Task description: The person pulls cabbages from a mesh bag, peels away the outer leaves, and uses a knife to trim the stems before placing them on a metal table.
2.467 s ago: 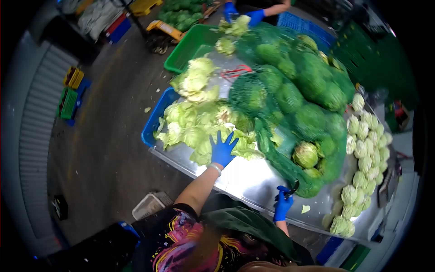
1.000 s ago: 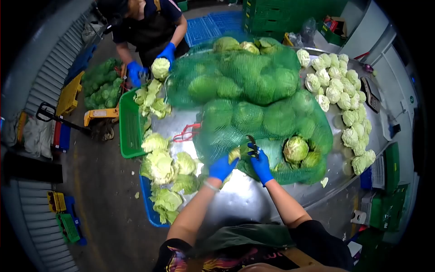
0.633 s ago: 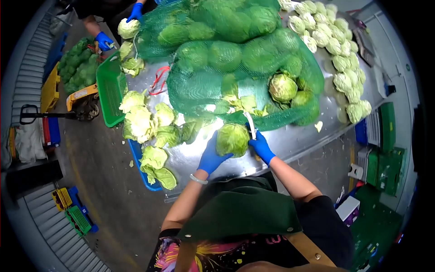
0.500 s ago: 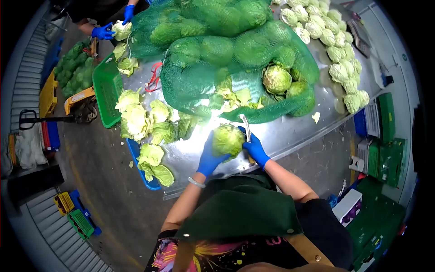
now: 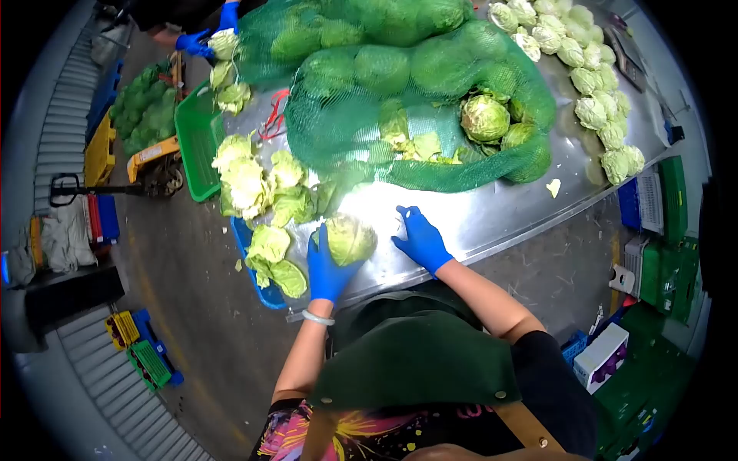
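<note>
My left hand [image 5: 330, 269], in a blue glove, holds a trimmed green cabbage [image 5: 351, 239] from its near left side, low over the metal table [image 5: 477, 223]. My right hand [image 5: 423, 243], also gloved in blue, is to the right of that cabbage and apart from it. Its thumb and forefinger curl toward each other around a small pale patch, which glare on the metal makes hard to read. No knife can be made out there. Loose outer leaves [image 5: 280, 261] lie left of the cabbage. Beyond both hands is an open green net sack [image 5: 323, 115] with cabbages inside.
Trimmed cabbages [image 5: 592, 111] stand in rows at the table's right side. A green crate [image 5: 201, 146] and a blue tray [image 5: 270, 296] are at the left edge. Another person's blue-gloved hand [image 5: 194, 44] works on a cabbage at the far left.
The cabbage has moved left and down with my left hand. My right hand has come away from it, and the knife it held earlier no longer shows. The view has shifted slightly.
</note>
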A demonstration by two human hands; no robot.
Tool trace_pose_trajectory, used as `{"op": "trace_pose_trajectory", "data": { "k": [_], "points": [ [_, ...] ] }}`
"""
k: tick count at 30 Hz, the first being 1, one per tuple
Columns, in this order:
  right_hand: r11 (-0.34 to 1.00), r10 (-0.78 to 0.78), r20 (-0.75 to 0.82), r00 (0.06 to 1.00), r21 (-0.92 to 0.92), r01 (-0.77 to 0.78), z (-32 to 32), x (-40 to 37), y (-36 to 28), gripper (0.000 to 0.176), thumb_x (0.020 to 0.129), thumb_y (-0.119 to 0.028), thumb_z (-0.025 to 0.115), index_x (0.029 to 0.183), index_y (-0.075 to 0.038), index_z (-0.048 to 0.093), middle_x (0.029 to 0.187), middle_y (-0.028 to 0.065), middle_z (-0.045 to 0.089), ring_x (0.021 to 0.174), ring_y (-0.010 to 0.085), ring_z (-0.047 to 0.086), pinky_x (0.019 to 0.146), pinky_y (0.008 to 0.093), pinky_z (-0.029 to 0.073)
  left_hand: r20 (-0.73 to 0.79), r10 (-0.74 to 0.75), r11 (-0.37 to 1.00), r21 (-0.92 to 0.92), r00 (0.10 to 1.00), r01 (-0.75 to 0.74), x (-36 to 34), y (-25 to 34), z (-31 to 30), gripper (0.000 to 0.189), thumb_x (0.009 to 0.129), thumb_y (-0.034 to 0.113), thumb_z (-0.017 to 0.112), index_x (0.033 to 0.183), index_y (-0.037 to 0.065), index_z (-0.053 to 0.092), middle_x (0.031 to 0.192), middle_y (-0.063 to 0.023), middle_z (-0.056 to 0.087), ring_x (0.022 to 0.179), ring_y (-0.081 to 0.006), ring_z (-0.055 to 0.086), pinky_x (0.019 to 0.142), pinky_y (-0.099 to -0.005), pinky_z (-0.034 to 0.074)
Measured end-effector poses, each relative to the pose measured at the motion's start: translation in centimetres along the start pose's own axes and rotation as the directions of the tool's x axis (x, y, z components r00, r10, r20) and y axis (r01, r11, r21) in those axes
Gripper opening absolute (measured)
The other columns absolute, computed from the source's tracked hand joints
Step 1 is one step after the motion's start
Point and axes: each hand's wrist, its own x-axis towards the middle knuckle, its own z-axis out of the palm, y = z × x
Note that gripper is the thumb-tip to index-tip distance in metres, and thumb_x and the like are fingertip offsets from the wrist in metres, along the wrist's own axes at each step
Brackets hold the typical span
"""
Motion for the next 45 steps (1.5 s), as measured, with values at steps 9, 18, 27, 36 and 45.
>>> {"op": "trace_pose_trajectory", "data": {
  "k": [9, 18, 27, 36, 45],
  "points": [
    [0.98, -0.19, 0.116, 0.975, 0.086, 0.18, 0.9, -2.6, -1.1, 0.016, 0.096, -0.015, 0.048, 0.104, -0.007, 0.059, 0.069, 0.0131, 0.062, 0.061, 0.0366, 0.064, 0.056, 0.0492, 0.051, -0.166, -0.1, 0.989, -0.123, 0.981, 0.08, 1.1, -0.7, 2.3, 0.111, 0.059, 0.035, 0.091, 0.148, 0.005, 0.031, 0.142, -0.0255, 0.036, 0.13, -0.0405, 0.04, 0.109, -0.0457, 0.036],
    [0.945, -0.311, 0.165, 0.936, -0.055, 0.324, 6.5, -0.1, 0.2, 0.018, 0.094, -0.017, 0.05, 0.103, -0.006, 0.061, 0.085, 0.0147, 0.064, 0.073, 0.0322, 0.065, 0.064, 0.0429, 0.053, -0.132, -0.076, 0.989, -0.135, 0.988, 0.058, 1.8, -2.1, 2.1, 0.109, 0.06, 0.032, 0.09, 0.148, 0.005, 0.031, 0.136, -0.0244, 0.041, 0.124, -0.04, 0.044, 0.106, -0.0461, 0.038],
    [0.993, -0.06, 0.313, 0.948, -0.078, 0.089, 7.7, 3.4, -1.0, 0.028, 0.099, -0.02, 0.041, 0.115, -0.008, 0.06, 0.103, 0.0178, 0.067, 0.086, 0.0351, 0.066, 0.075, 0.0441, 0.053, -0.06, -0.116, 0.986, -0.128, 0.991, 0.108, 3.8, -1.5, 1.0, 0.106, 0.062, 0.03, 0.088, 0.148, 0.007, 0.031, 0.133, -0.0253, 0.043, 0.121, -0.0415, 0.047, 0.103, -0.0467, 0.041],
    [0.988, 0.075, 0.274, 0.959, -0.154, -0.033, 7.8, -4.1, 2.3, 0.031, 0.101, -0.021, 0.036, 0.109, -0.001, 0.058, 0.093, 0.0245, 0.068, 0.081, 0.0407, 0.066, 0.073, 0.0513, 0.053, -0.168, -0.056, 0.97, -0.241, 0.984, 0.015, 0.8, -3.3, 2.1, 0.108, 0.063, 0.03, 0.088, 0.149, 0.006, 0.029, 0.143, -0.0207, 0.038, 0.13, -0.0362, 0.04, 0.11, -0.0438, 0.036],
    [0.997, 0.023, 0.185, 0.982, 0.066, -0.036, 2.2, -1.3, 3.0, 0.031, 0.093, -0.035, 0.061, 0.105, -0.007, 0.063, 0.089, 0.0185, 0.069, 0.082, 0.0402, 0.066, 0.072, 0.0463, 0.053, 0.35, -0.651, 0.083, -0.85, 0.674, 0.521, -3.0, -3.5, -1.8, 0.097, 0.078, 0.016, 0.08, 0.153, 0.008, 0.019, 0.142, -0.0137, 0.043, 0.12, -0.0268, 0.053, 0.098, -0.0356, 0.049]
  ]
}}
